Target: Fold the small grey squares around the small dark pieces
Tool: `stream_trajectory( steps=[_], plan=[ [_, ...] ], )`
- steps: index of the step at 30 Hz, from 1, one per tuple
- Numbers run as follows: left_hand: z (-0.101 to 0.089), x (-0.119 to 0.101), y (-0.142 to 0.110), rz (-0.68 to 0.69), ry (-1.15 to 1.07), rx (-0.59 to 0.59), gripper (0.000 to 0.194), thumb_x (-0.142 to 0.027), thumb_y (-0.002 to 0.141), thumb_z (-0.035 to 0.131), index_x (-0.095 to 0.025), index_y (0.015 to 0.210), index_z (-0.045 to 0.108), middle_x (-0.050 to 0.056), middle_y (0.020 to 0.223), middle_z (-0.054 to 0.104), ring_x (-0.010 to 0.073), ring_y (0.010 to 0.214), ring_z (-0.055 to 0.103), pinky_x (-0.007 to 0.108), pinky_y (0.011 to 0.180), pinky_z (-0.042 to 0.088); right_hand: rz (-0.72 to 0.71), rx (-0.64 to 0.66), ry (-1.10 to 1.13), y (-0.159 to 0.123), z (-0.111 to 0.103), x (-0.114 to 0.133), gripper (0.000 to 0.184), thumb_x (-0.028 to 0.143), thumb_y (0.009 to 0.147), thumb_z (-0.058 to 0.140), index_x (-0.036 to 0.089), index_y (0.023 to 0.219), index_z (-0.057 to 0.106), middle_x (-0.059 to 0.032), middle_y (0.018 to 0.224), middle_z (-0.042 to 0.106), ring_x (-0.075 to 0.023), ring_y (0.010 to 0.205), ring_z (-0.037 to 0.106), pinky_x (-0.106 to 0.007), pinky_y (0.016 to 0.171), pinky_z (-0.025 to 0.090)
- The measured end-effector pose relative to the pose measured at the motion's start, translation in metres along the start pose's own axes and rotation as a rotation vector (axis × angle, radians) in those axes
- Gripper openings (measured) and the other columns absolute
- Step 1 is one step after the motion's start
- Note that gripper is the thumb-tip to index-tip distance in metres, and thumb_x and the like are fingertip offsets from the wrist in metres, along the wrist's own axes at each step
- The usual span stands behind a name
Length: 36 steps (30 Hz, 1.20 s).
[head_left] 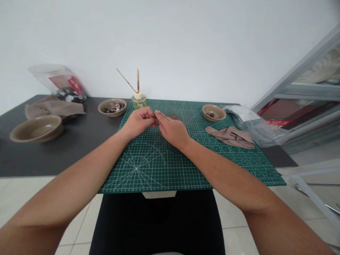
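Both my hands meet over the far middle of a green cutting mat (pixel 148 166). My left hand (pixel 139 122) is curled, its fingers pinching a small dark thing I cannot make out. My right hand (pixel 171 129) touches the same spot with its fingertips pressed together. A brownish piece of cloth (pixel 174 116) peeks out just behind my right hand. A small glass bottle (pixel 139 100) with two sticks in it stands right behind my hands.
A bowl of small pieces (pixel 112 107) sits left of the mat, a larger empty bowl (pixel 37 128) further left, with folded cloth (pixel 54 108) and a tipped plastic jar (pixel 61 83). On the right are a small bowl (pixel 214 112), beige cloth (pixel 231 136) and a plastic bag (pixel 252 124).
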<state>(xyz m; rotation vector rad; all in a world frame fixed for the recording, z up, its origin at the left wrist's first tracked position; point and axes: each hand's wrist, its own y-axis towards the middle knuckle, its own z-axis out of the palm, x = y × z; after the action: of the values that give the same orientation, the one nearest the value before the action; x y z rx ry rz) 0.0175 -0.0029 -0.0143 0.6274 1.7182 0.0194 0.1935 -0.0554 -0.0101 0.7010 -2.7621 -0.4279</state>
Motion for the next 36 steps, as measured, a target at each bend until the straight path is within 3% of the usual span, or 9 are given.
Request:
stream_trajectory(
  steps=[4, 9, 13, 29, 36],
  plan=[
    [0.002, 0.002, 0.001, -0.016, -0.075, -0.028, 0.025, -0.026, 0.072, 0.075, -0.020, 0.070, 0.050, -0.002, 0.060, 0.067, 0.0133, 0.059, 0.065, 0.026, 0.061, 0.051, 0.023, -0.011, 0.011, 0.000, 0.000, -0.001, 0.056, 0.012, 0.102, 0.037, 0.010, 0.157, 0.042, -0.0096, 0.158, 0.048, -0.0216, 0.134, 0.062, -0.034, 0.103, 0.057],
    [0.000, 0.002, 0.000, 0.002, 0.051, -0.026, 0.022, -0.020, 0.068, 0.074, -0.019, 0.066, 0.052, -0.004, 0.057, 0.064, 0.0098, 0.052, 0.057, 0.023, 0.054, 0.044, 0.003, 0.010, -0.003, -0.001, 0.000, 0.003, 0.057, 0.014, 0.102, 0.036, 0.012, 0.158, 0.041, -0.0095, 0.159, 0.046, -0.0226, 0.126, 0.067, -0.035, 0.101, 0.058],
    [-0.001, -0.002, -0.002, -0.032, 0.095, -0.029, 0.014, -0.021, 0.071, 0.072, -0.018, 0.068, 0.059, -0.001, 0.060, 0.069, 0.0118, 0.057, 0.062, 0.025, 0.058, 0.048, 0.002, -0.002, -0.021, -0.001, 0.000, 0.003, 0.057, 0.015, 0.102, 0.038, 0.015, 0.158, 0.043, -0.0089, 0.159, 0.047, -0.0226, 0.122, 0.070, -0.034, 0.098, 0.059],
    [-0.001, -0.005, -0.003, -0.080, 0.050, -0.092, 0.017, -0.027, 0.072, 0.077, -0.016, 0.069, 0.064, 0.000, 0.060, 0.070, 0.0131, 0.058, 0.068, 0.024, 0.060, 0.052, -0.002, -0.037, -0.022, -0.001, 0.000, -0.001, 0.057, 0.013, 0.100, 0.039, 0.017, 0.156, 0.046, -0.0072, 0.158, 0.049, -0.0214, 0.129, 0.066, -0.033, 0.097, 0.060],
    [-0.002, -0.004, 0.000, -0.086, -0.057, -0.166, 0.028, -0.029, 0.066, 0.084, -0.017, 0.068, 0.059, 0.000, 0.061, 0.070, 0.0117, 0.054, 0.065, 0.024, 0.056, 0.051, 0.078, 0.009, -0.035, -0.001, 0.000, -0.007, 0.054, 0.015, 0.102, 0.038, 0.015, 0.155, 0.047, -0.0077, 0.156, 0.052, -0.0225, 0.128, 0.066, -0.035, 0.100, 0.059]
  ],
)
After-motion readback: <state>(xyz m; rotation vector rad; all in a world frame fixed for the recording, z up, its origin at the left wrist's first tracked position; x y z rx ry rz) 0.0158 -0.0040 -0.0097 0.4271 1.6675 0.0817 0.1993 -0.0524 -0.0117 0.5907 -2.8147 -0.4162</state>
